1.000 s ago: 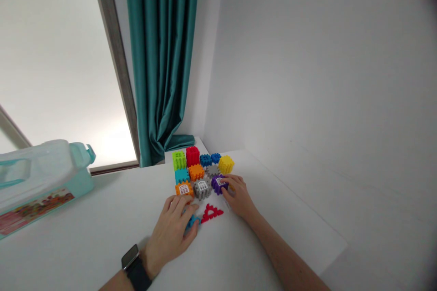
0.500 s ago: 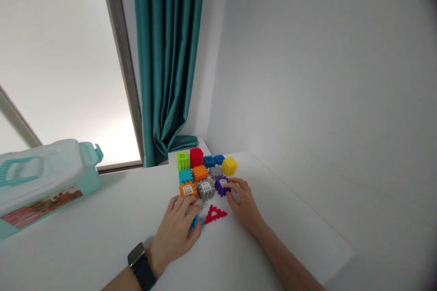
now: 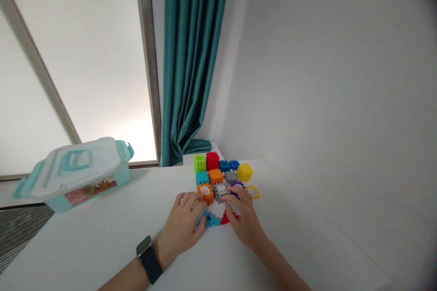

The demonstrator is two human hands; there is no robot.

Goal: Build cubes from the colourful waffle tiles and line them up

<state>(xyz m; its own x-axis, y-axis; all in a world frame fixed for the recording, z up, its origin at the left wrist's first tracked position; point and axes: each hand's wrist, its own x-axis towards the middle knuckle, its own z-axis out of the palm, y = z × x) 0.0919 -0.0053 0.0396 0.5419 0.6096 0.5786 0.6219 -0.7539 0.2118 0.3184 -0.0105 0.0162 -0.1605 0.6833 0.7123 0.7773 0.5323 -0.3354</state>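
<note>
Rows of toothed plastic building blocks stand on the white table. The fingertips of my left hand (image 3: 184, 220) rest against the near side of an orange block with a white window panel (image 3: 205, 192). Its thumb is apart, beside a flat light-blue piece (image 3: 213, 219). My right hand (image 3: 244, 216) reaches over a grey block with a white window panel (image 3: 220, 191), fingertips at its near right edge and fingers apart. A purple block (image 3: 238, 184) is partly hidden behind that hand. A red triangle piece (image 3: 224, 219) lies under the right thumb, partly covered.
Behind stand a lime green block (image 3: 200, 163), a red block (image 3: 212, 160), blue blocks (image 3: 224, 166), a yellow block (image 3: 245, 172), a teal block (image 3: 202, 178), a second orange block (image 3: 215, 176) and a grey one (image 3: 231, 177). A yellow frame piece (image 3: 253, 192) lies right; a lidded box (image 3: 88, 173) left.
My right hand has moved from the purple block to the grey window block. The yellow frame piece has come into sight. The view has turned left, showing more of the box.
</note>
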